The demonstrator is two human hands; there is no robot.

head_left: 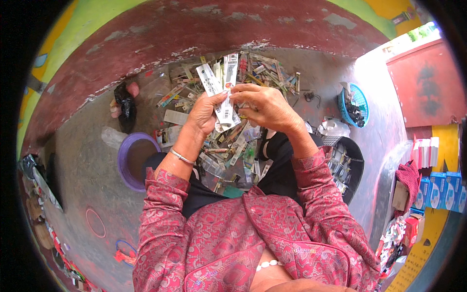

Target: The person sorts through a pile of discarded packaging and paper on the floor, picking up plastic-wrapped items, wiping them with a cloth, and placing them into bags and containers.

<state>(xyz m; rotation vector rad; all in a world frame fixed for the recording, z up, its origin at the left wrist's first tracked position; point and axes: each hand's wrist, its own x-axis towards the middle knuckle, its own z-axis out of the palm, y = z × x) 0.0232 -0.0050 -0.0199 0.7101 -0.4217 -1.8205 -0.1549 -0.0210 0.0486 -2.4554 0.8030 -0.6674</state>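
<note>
"What's biggest before us?"
"The floor (92, 170), with a pile of packets (236, 143) on it."
"And our hands?"
"Our right hand (267, 107) bends close (we can't tell if it pinches); our left hand (203, 114) clasps slim white packets (226, 105), fanned above the pile."

Maroon wall (160, 41) arcs 10 to 1 o'clock, paint flaking at its foot, lime-green band (95, 27) above. Grey floor (97, 165), reddish stains. Daylight glare (372, 73) at 2, beside red panel (421, 80), maybe a door; yellow strip (447, 141) at 3
</note>
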